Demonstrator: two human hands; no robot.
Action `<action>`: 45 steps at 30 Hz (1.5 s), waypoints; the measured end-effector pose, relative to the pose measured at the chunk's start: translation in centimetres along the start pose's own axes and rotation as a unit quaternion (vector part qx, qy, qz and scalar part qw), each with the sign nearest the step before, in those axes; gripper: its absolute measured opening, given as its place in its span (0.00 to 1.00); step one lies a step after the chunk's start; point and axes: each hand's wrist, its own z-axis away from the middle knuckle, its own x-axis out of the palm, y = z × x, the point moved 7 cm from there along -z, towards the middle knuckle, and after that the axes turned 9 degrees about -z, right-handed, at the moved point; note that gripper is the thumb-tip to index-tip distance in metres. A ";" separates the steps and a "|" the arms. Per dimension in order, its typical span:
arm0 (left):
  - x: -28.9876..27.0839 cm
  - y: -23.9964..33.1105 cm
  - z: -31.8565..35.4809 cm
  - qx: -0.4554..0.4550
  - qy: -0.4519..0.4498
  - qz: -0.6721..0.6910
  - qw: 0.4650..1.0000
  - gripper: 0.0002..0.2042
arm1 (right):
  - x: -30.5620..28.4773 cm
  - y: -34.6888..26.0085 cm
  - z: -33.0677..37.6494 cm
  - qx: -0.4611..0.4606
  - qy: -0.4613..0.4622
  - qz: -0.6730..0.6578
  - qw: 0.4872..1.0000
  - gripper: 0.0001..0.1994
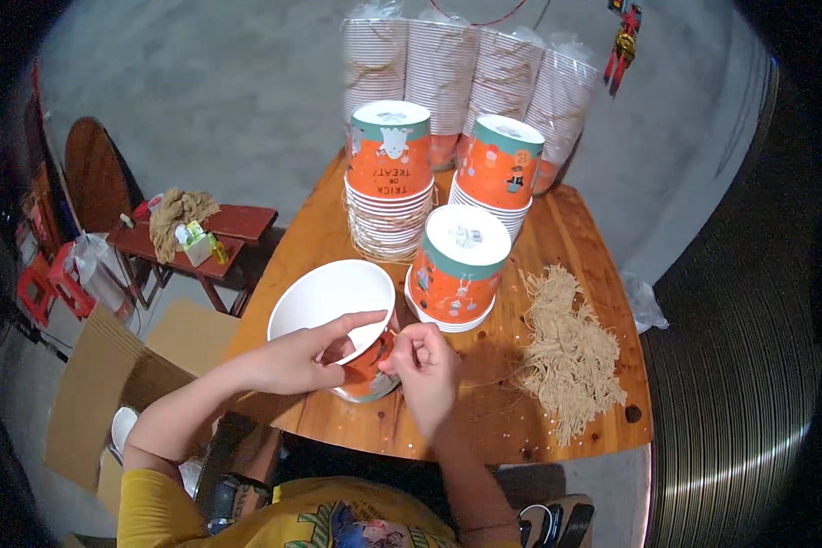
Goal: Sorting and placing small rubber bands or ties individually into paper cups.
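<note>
A paper bucket (324,297), white inside and orange with a green band outside, stands tilted near the table's front edge. My left hand (292,358) grips its near rim, some fingers inside and the index finger stretched along the edge. Against the bucket's right side, my right hand (423,367) is closed in a pinch; what lies between its fingertips is too small to make out. Just beyond, a short upside-down stack of matching buckets (461,274) rests on the table. To the right lies a heap of tan twine strands (571,356).
Two taller upturned bucket stacks (391,169) (502,169) stand farther back, one with twine at its rims. Several plastic-wrapped stacks (443,78) line the wooden table's (484,420) far end. An open cardboard box (96,393) sits at left, near a red bench (237,222).
</note>
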 end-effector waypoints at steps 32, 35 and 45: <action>2.7 0.4 -4.3 0.034 0.114 -0.154 0.981 0.09 | -2.9 1.7 2.2 0.140 -0.065 0.077 0.985 0.05; 1.1 0.8 -3.7 0.045 0.176 -0.195 0.964 0.09 | -3.7 1.2 1.6 0.084 -0.025 0.103 0.991 0.06; 0.2 1.3 -4.4 0.118 0.178 0.048 0.976 0.08 | -1.7 -0.7 -1.3 -0.077 -0.125 0.356 0.923 0.08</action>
